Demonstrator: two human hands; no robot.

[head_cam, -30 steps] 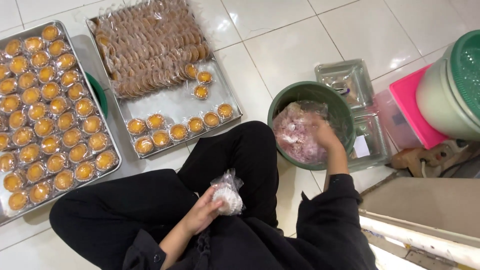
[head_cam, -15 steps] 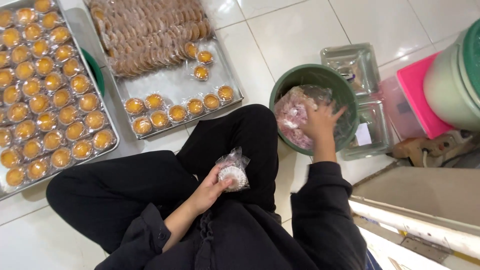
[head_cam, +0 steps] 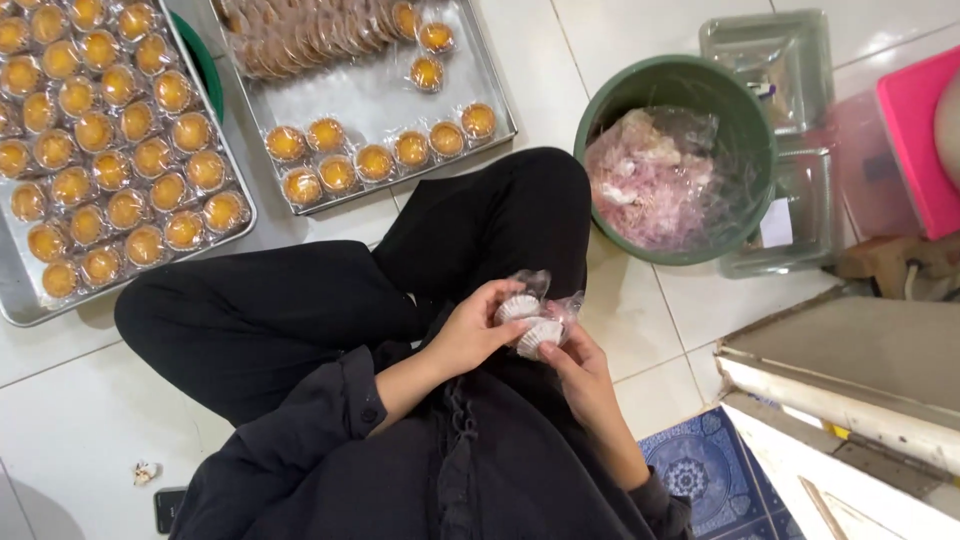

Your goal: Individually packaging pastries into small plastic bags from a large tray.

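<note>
I sit cross-legged on a white tiled floor in black clothes. My left hand and my right hand meet over my lap, both holding small white paper cups in clear plastic wrap. Just beyond my knee stands a green bucket lined with a clear bag of pinkish wrapped pieces. Two metal trays lie ahead: the left tray is packed with several wrapped golden tarts, and the middle tray holds a row of tarts and stacked brown pastries.
Clear plastic containers and a pink box stand at the right beyond the bucket. A white and grey ledge and a blue patterned mat lie at the lower right. A green rim shows between the trays.
My right hand has left the green bucket and come back to my lap, joining my left hand on the wrapped paper cups. The view has shifted closer and lower.
</note>
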